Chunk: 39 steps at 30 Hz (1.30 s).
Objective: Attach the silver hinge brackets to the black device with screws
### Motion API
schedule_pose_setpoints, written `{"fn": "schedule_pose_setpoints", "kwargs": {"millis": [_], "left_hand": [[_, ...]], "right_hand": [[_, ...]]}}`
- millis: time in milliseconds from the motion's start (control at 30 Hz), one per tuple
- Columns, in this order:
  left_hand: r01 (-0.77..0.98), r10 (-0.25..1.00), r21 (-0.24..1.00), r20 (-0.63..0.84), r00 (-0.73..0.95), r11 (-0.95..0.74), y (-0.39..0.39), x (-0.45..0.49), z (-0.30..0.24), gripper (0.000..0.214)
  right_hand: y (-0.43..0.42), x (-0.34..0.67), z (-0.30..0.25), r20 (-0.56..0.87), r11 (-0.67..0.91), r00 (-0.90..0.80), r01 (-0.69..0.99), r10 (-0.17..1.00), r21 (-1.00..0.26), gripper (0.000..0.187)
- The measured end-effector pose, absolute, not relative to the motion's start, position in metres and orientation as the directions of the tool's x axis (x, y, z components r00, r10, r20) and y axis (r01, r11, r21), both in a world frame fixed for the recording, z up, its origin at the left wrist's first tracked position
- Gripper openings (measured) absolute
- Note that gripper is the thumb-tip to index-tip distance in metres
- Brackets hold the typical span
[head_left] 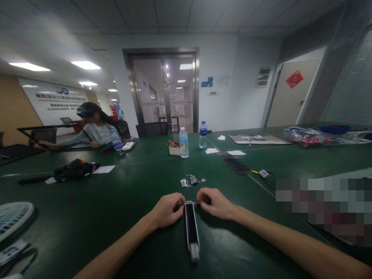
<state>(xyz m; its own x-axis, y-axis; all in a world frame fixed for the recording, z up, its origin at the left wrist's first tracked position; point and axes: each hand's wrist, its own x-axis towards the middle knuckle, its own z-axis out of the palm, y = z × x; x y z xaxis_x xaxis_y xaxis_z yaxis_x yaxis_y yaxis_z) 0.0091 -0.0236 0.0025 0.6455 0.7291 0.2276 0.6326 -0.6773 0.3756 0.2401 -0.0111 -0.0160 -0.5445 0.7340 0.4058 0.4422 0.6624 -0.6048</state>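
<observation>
A long narrow black-and-silver metal piece (pixel 192 226) lies lengthwise on the green table (pixel 122 217), pointing away from me. My left hand (pixel 167 209) is curled against its far end from the left. My right hand (pixel 213 202) pinches at the same far end from the right, fingers closed on something too small to make out. Just beyond my hands lie several small metal hinges and screws (pixel 190 180).
Two water bottles (pixel 183 142) and a small box (pixel 174 148) stand mid-table. A black bundle (pixel 74 170) and paper lie at left, a white fan (pixel 13 219) at the near left. A seated person (pixel 93 130) works at far left. Clutter fills the right side.
</observation>
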Motion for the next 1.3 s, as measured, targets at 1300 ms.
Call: {"fn": "schedule_pose_setpoints", "kwargs": {"millis": [1300], "left_hand": [[0.675,0.783,0.446,0.105,0.613,-0.588,-0.029,0.011,0.013,0.014]], "right_hand": [[0.053,0.267,-0.037,0.391,0.39,-0.253,0.861,0.885,-0.327,0.021]]}}
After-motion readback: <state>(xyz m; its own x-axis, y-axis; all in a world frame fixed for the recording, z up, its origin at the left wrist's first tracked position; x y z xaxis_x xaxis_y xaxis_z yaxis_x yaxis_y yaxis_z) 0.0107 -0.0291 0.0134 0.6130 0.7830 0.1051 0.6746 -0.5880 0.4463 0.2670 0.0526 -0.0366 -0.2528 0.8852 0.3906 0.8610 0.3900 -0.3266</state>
